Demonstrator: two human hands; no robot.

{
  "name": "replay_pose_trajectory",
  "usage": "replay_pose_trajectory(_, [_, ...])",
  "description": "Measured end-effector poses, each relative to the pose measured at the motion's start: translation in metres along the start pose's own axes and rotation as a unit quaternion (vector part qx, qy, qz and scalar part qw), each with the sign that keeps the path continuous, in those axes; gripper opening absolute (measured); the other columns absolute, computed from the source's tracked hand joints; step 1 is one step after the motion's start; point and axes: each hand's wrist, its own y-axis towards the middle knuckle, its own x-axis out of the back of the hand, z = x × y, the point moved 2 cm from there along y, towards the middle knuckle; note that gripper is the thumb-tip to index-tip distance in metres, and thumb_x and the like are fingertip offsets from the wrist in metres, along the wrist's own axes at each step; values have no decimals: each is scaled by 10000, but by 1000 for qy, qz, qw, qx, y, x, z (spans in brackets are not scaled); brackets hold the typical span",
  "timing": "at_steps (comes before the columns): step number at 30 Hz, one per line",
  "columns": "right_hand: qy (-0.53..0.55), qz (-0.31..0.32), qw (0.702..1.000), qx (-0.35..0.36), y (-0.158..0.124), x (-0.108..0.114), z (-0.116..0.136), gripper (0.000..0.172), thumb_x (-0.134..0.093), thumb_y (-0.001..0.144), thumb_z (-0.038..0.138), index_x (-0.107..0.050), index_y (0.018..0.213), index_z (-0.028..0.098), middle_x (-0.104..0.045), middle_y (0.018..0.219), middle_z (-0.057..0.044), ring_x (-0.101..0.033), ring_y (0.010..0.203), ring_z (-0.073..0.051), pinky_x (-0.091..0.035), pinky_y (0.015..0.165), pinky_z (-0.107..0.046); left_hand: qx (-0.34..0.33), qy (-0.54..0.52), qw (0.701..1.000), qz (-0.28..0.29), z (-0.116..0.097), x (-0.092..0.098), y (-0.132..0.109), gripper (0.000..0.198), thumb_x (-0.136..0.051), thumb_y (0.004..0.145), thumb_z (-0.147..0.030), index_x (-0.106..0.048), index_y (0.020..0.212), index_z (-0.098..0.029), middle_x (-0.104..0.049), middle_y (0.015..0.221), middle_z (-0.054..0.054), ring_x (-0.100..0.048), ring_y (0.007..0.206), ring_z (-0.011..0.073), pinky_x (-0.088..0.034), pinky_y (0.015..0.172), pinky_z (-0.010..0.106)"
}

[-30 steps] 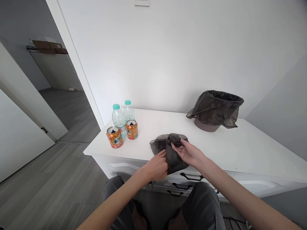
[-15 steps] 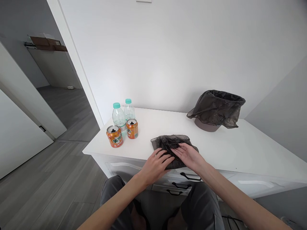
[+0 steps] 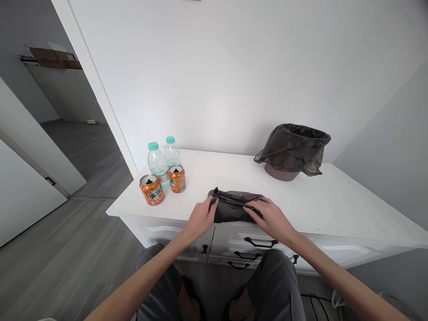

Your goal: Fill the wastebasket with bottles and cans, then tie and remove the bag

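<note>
- Head view: I see the dark bag (image 3: 234, 211) now folded into a narrow strip, at front edge of the cabinet top (image 3: 351, 200); half a second ago it lay looser.
- Left hand (image 3: 201, 217): fingers pinching its left end.
- Right hand (image 3: 271, 217): fingers grasping its right part.

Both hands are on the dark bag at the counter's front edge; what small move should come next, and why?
Probably smooth the dark bag flat from its middle outward: it lies gathered into a narrow, creased strip, with the left hand and right hand towards its opposite ends.
</note>
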Motion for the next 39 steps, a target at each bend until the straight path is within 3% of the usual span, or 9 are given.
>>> replay_pose_trajectory(7, [-134,104,984,-57,45,-16,-8,410,-258,1123,441,-627,1149,264,-779,912,-58,-737,848,-263,-421,683,-311,27,143,989,3,-3,8,18,277,-361,1081,-308,-593,1160,-177,-742,970,145,-732,862,315,-527,729,402])
replay_pose_trajectory(10, [-182,135,972,-58,56,-28,-6,405,-236,1129,411,-600,1171,237,-784,965,-102,-748,882,-273,-409,697,-305,-131,205,968,-55,-19,6,21,370,-360,1052,-189,-545,1372,-191,-640,1381,180,-650,1224,320,-512,1017,483])
replay_pose_trajectory(12, [-192,141,970,-56,59,-34,-4,395,-239,1128,385,-579,1239,217,-785,998,-127,-752,896,-285,-419,720,-315,-254,214,942,-40,-27,-3,22,422,-375,1054,-190,-515,1451,-212,-593,1477,142,-531,1400,299,-403,1182,490])
replay_pose_trajectory(14, [-194,143,969,-50,60,-38,-3,389,-253,1125,368,-557,1300,201,-784,1027,-142,-753,902,-294,-431,735,-326,-301,220,928,0,-26,-15,24,445,-396,1076,-289,-487,1501,-194,-604,1483,134,-464,1470,303,-328,1245,504])
replay_pose_trajectory(20, [-186,130,972,-54,64,-33,-10,388,-273,1119,394,-599,1199,200,-770,1033,-133,-737,893,-287,-472,764,-351,-216,242,944,60,10,-36,30,531,-291,1110,-424,-493,1533,-176,-494,1617,109,-421,1513,329,-303,1257,553])
replay_pose_trajectory(25, [-152,-39,988,-2,58,-25,5,489,-342,1089,471,-567,1412,181,-592,1459,-192,-573,1323,-348,-414,1109,-496,-206,203,956,49,25,-40,27,523,-293,1110,-414,-494,1552,-217,-448,1652,82,-346,1564,295,-308,1267,550])
replay_pose_trajectory(28, [-123,-8,992,19,45,-43,14,681,-316,1059,633,-375,1620,250,-381,1680,-117,-287,1564,-367,-206,1258,-613,-205,195,958,52,26,-42,27,529,-314,1103,-396,-443,1589,-230,-429,1664,72,-331,1573,290,-303,1272,540])
replay_pose_trajectory(31, [-109,49,992,-36,33,-66,11,697,-196,1073,639,-276,1670,288,-265,1737,-73,-174,1611,-353,-135,1263,-672,-200,189,960,56,31,-36,27,535,-311,1106,-410,-416,1605,-249,-425,1668,56,-329,1575,280,-297,1276,523])
replay_pose_trajectory(39, [-39,9,994,-102,20,-56,-22,637,-253,1082,575,-426,1584,223,-470,1606,-139,-390,1505,-318,-313,1225,-549,-196,158,965,77,51,-6,16,520,-255,1121,-394,-431,1587,-245,-417,1673,54,-313,1583,221,-267,1299,471])
